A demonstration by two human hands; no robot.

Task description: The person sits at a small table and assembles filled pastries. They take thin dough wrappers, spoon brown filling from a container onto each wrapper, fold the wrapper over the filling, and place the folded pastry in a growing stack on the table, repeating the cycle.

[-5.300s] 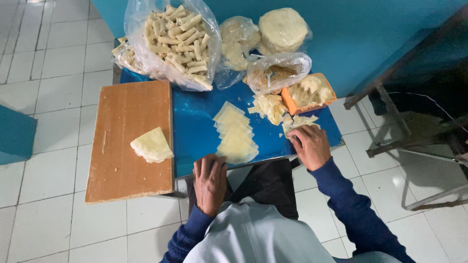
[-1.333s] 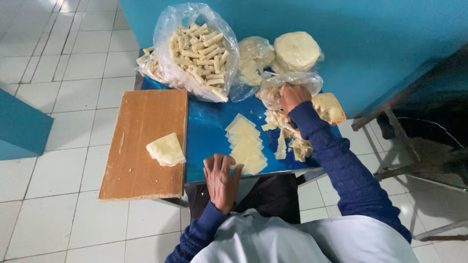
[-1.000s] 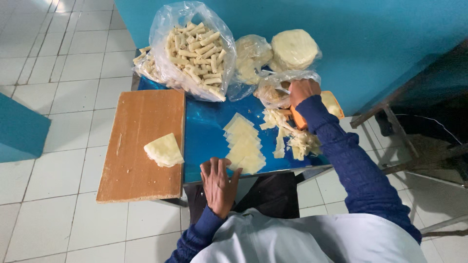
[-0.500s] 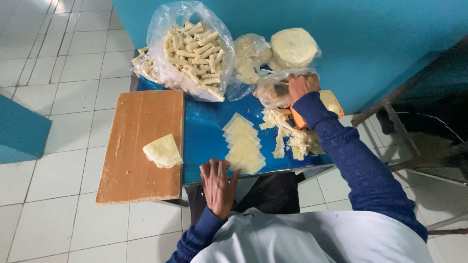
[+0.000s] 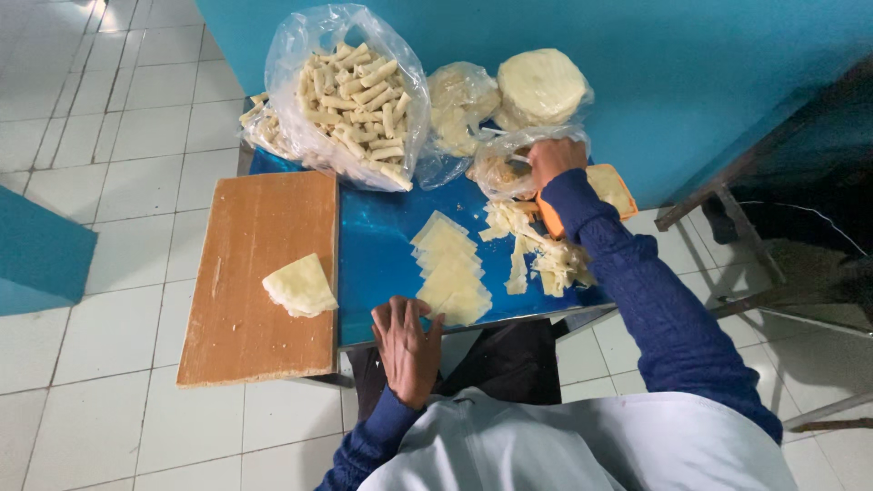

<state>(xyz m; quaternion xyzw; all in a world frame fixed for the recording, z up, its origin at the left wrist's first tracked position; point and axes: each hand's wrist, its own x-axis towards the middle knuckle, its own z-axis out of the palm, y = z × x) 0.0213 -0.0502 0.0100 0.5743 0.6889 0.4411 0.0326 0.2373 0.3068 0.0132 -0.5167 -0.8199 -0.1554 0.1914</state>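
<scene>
Blue table (image 5: 382, 245), hands flat and bag-gripping

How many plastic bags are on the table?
3 that I can see. A big bag of rolls at the back left, a smaller bag beside it, and one that the right hand reaches into. More may be hidden.

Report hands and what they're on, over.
Left hand flat on the blue table edge, empty. Right hand inside the small clear plastic bag of filling, grip hidden. Row of pale square dough sheets between them, nothing blocking.
</scene>
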